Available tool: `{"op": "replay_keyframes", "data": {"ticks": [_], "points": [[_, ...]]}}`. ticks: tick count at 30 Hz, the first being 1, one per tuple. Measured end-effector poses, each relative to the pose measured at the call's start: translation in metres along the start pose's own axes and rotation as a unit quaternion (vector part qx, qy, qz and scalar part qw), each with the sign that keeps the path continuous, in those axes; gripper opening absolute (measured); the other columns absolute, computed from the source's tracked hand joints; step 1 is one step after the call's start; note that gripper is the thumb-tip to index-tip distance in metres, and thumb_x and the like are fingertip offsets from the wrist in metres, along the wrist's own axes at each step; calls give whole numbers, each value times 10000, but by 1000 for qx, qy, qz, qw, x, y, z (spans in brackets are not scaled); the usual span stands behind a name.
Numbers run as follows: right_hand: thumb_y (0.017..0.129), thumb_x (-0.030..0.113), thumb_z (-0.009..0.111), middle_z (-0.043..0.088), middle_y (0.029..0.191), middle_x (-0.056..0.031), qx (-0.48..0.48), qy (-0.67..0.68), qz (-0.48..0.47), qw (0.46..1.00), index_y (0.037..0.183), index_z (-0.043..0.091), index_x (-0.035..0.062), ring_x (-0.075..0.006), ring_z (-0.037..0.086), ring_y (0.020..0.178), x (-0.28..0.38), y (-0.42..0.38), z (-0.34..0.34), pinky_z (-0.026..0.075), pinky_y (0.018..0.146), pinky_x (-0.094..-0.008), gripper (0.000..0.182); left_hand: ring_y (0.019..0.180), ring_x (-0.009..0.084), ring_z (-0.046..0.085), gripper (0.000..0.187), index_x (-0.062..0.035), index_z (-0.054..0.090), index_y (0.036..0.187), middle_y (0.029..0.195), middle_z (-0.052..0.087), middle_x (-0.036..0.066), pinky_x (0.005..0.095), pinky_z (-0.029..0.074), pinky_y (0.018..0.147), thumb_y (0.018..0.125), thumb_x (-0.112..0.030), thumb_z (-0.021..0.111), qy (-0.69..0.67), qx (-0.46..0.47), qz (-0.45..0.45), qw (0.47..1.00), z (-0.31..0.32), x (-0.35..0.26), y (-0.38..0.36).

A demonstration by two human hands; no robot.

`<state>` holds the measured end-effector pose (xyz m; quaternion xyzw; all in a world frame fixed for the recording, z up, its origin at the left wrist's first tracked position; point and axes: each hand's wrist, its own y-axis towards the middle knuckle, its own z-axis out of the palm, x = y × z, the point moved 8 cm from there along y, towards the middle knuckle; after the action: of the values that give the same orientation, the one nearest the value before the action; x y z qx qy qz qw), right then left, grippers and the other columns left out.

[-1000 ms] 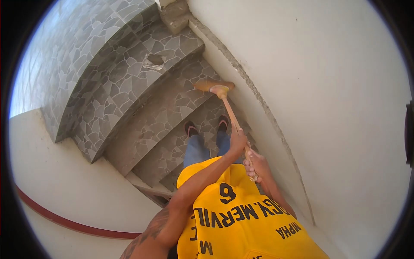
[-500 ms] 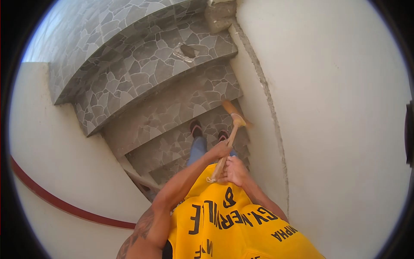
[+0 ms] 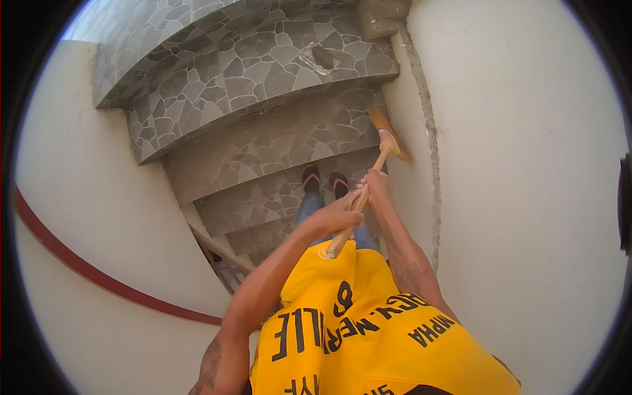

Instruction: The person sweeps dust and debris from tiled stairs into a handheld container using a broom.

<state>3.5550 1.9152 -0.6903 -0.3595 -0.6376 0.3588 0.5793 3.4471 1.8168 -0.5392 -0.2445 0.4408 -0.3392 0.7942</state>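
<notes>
A wooden tool with a long handle and a wide orange-brown head, which looks like a broom (image 3: 390, 133), slants up and to the right in front of my body. The head is by the right wall, over the stair edge. My left hand (image 3: 340, 214) is wrapped round the lower handle, near its end. Higher up, just below the head, my right hand (image 3: 375, 185) grips the handle. The handle's looped end lies over the yellow shirt.
Stone-patterned stairs (image 3: 263, 145) curve ahead, with a flat object (image 3: 322, 58) on an upper step. My sandalled feet (image 3: 324, 181) stand on a lower step. A white wall (image 3: 513, 164) rises at the right; a dark red rail (image 3: 99, 280) runs along the left wall.
My right hand has moved from the lower handle up towards the head. The tool has shifted up and right in view, and the view of the stairs has shifted.
</notes>
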Motion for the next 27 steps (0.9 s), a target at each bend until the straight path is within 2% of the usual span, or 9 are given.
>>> {"op": "replay_keyframes", "data": {"ticks": [3, 5, 6, 9, 12, 16, 20, 24, 27], "points": [[837, 50, 428, 490, 669, -117, 21, -92, 16, 995, 886, 423, 28, -209, 513, 485, -38, 28, 41, 465, 392, -377, 54, 541, 100, 483, 576, -90, 229, 1413, 829, 515, 62, 233, 442, 497, 889, -118, 467, -102, -117, -2, 988, -34, 60, 14], [836, 61, 431, 504, 673, -132, 102, -158, 101, 977, 930, 428, 12, -229, 536, 494, -100, 26, 76, 471, 382, -388, 106, 555, 82, 470, 499, -75, 255, 1388, 808, 484, 40, 228, 431, 498, 922, -110, 429, -190, -166, 3, 968, -40, 88, -17], [839, 72, 441, 525, 692, -146, 134, -194, 99, 967, 954, 458, 1, -241, 566, 525, -133, 18, 89, 499, 409, -401, 136, 561, 80, 472, 489, -72, 261, 1380, 810, 476, 35, 225, 430, 499, 923, -118, 429, -240, -216, -15, 946, -39, 107, -36], [819, 58, 490, 539, 712, -133, 293, -229, 161, 914, 899, 503, -19, -224, 574, 552, -211, -47, 127, 499, 437, -360, 112, 574, 102, 477, 456, -35, 274, 1322, 848, 435, 47, 244, 441, 496, 897, -117, 414, -319, -315, -16, 894, -13, 129, -102], [832, 67, 501, 514, 691, -96, 312, -271, 233, 880, 882, 487, -6, -187, 536, 539, -189, -137, 128, 465, 431, -319, 90, 624, 86, 506, 499, -36, 245, 1365, 866, 479, 43, 236, 460, 552, 908, -121, 428, -339, -374, -19, 863, 17, 102, -133], [871, 85, 472, 450, 676, -48, 357, -185, 356, 844, 923, 417, 30, -139, 444, 509, -144, -187, 95, 427, 451, -282, 94, 672, 89, 535, 582, 6, 147, 1393, 929, 499, 71, 225, 479, 629, 899, -127, 423, -188, -377, 17, 907, 48, 60, -134], [879, 73, 476, 482, 723, -83, 346, -136, 245, 895, 955, 430, 16, -187, 521, 593, -63, -166, 50, 503, 540, -354, 106, 645, 69, 535, 592, 42, 163, 1395, 925, 503, 74, 213, 477, 626, 906, -157, 430, -154, -271, 52, 949, 76, 36, -117], [891, 73, 460, 476, 768, -110, 236, -118, 82, 961, 940, 408, 4, -215, 539, 627, -7, -112, 28, 522, 574, -398, 100, 580, 63, 513, 527, 22, 260, 1360, 871, 525, 41, 212, 452, 497, 901, -157, 447, -97, -142, 54, 984, 45, 19, -90], [844, 33, 463, 473, 772, -114, 159, -86, 5, 984, 945, 402, -20, -219, 536, 611, -3, -10, 44, 513, 538, -408, 130, 491, 55, 444, 227, -40, 457, 1094, 757, 511, 18, 197, 370, 397, 890, -138, 453, -130, -112, 36, 985, -27, 40, -22]]}}
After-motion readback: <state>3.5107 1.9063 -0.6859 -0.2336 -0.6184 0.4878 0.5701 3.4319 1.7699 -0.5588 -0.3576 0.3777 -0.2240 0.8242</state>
